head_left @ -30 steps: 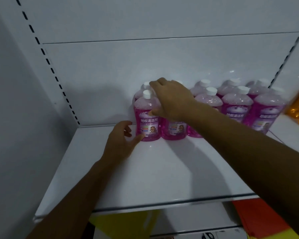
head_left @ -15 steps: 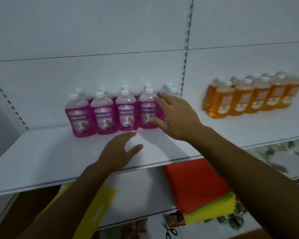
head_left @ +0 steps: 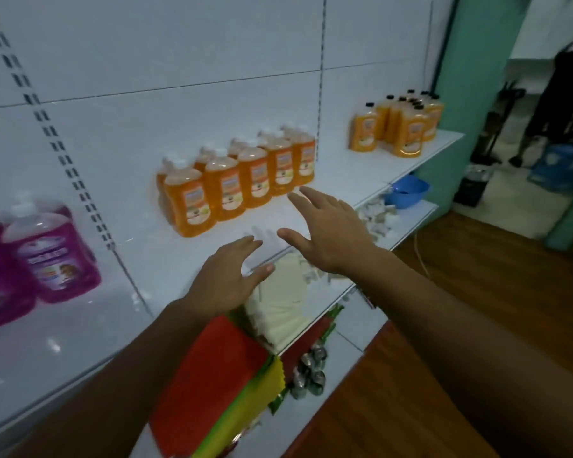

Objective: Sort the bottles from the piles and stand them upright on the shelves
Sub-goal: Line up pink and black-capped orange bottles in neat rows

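The white shelf [head_left: 344, 166] runs across in front of me, tilted in my view. On it, orange bottles with white caps [head_left: 242, 180] stand upright in a tight cluster against the back panel; further right, a second group of orange bottles with black caps [head_left: 401, 127] stands near the shelf's end. At the far left, blurred pink bottles [head_left: 47, 252] stand upright too. Below the shelf lie a red sheet stack [head_left: 209, 375] and a blue bowl [head_left: 407, 191]. My right hand [head_left: 331, 229] hovers just in front of the white-capped bottles, fingers spread, holding nothing. My left hand [head_left: 225, 276] hangs over the shelf edge, fingers loose and empty
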Motion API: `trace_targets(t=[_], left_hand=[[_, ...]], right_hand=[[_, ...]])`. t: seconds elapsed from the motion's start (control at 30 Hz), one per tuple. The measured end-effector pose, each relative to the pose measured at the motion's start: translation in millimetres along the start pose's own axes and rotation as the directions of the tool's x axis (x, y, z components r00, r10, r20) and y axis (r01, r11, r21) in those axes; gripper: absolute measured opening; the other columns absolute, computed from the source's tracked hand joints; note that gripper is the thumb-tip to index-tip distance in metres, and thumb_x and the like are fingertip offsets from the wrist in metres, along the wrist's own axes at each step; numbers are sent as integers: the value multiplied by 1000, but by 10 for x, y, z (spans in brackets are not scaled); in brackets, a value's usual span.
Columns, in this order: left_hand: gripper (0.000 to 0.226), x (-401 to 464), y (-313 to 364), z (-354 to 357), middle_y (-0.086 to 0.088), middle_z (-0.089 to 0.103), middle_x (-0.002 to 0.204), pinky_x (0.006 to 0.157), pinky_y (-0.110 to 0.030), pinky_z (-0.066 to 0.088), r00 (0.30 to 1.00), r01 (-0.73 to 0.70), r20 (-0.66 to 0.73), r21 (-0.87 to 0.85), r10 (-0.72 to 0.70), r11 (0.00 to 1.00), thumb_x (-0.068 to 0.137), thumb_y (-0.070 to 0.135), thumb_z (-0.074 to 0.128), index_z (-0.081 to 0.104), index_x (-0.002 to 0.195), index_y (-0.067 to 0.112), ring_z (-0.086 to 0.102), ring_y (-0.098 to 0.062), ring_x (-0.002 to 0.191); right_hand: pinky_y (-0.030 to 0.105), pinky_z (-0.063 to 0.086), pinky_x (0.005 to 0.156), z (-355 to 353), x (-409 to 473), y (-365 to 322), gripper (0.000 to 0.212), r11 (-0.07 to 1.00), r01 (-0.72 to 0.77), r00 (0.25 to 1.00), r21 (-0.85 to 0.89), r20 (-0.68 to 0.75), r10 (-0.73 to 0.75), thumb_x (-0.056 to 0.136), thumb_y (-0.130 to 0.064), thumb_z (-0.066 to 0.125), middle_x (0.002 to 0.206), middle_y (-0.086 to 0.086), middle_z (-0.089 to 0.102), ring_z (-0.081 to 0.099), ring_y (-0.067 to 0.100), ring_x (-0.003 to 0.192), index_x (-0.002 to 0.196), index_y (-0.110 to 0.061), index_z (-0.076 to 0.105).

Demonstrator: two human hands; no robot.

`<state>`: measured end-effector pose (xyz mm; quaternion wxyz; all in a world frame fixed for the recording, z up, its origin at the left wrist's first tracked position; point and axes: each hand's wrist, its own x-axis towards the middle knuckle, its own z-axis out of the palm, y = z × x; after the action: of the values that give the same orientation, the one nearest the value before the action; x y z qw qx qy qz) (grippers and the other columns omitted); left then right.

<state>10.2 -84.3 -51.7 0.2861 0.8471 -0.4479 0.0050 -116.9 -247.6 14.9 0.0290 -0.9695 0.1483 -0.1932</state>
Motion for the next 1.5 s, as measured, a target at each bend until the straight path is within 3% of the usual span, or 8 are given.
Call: trace_targets(t=[0.4,0.63,0.87,0.97,1.1,1.3,1.4,1.5], left_hand=[[69,2668,1029,1354,11,32,154,113,-36,26,966,-202,142,-100,215,974,86,68,43,34,146,35,32,-15,141],[70,3819,1436,2019,7,39,152,115,-42,31,952,-196,204,-165,228,966,85,63,50,39,145,29,37,-15,138],[72,4899,1788,2694,3,38,152,116,-39,29,972,-100,196,-166,132,981,87,58,53,37,147,22,35,-16,139],[69,5292,1890,2836,-1,40,151,115,-37,29,990,-50,120,-136,67,989,89,50,59,38,146,18,36,-17,139],[72,5695,1852,2909,3,33,155,116,-38,24,992,79,105,-114,-67,990,88,60,52,31,148,26,30,-17,141],[74,6184,1466,2841,-3,42,148,104,-33,37,966,239,-45,-212,-254,948,88,51,60,30,148,20,44,-22,132],[80,6409,1255,2816,-5,39,150,97,-30,40,940,290,-82,-320,-331,902,87,45,64,24,150,16,46,-21,129],[81,6638,1093,2819,-6,39,150,101,-34,40,926,313,-92,-357,-366,880,87,41,66,23,150,15,46,-22,130]], right_hand=[[48,28,112,-71,924,2449,71,954,-286,958,-95,-56,282,93,-65,34,159,2,21,27,26,142,150,-26,21],[49,34,108,190,1344,3719,74,931,-357,934,-73,-40,355,89,-69,35,158,0,23,32,25,140,149,-28,22],[47,40,106,308,2024,5032,71,964,-267,964,-16,-10,267,91,-60,47,156,1,27,35,26,138,148,-24,26],[46,40,105,275,2345,5456,67,984,-176,984,-23,21,176,92,-52,52,154,3,30,36,28,135,146,-20,29],[39,43,92,262,2862,5757,57,996,-65,997,69,-48,68,92,-42,58,143,4,42,42,25,127,140,-17,40],[32,41,99,584,3730,5628,62,910,-25,998,414,-37,44,89,-35,65,142,5,46,47,21,125,142,-16,38],[17,37,84,696,4152,5519,62,869,-45,998,492,-7,56,88,-27,68,135,9,47,52,21,115,140,-12,39],[0,28,70,774,4508,5467,60,865,-35,999,500,-11,47,88,-15,66,137,10,40,47,13,94,140,-13,37]])
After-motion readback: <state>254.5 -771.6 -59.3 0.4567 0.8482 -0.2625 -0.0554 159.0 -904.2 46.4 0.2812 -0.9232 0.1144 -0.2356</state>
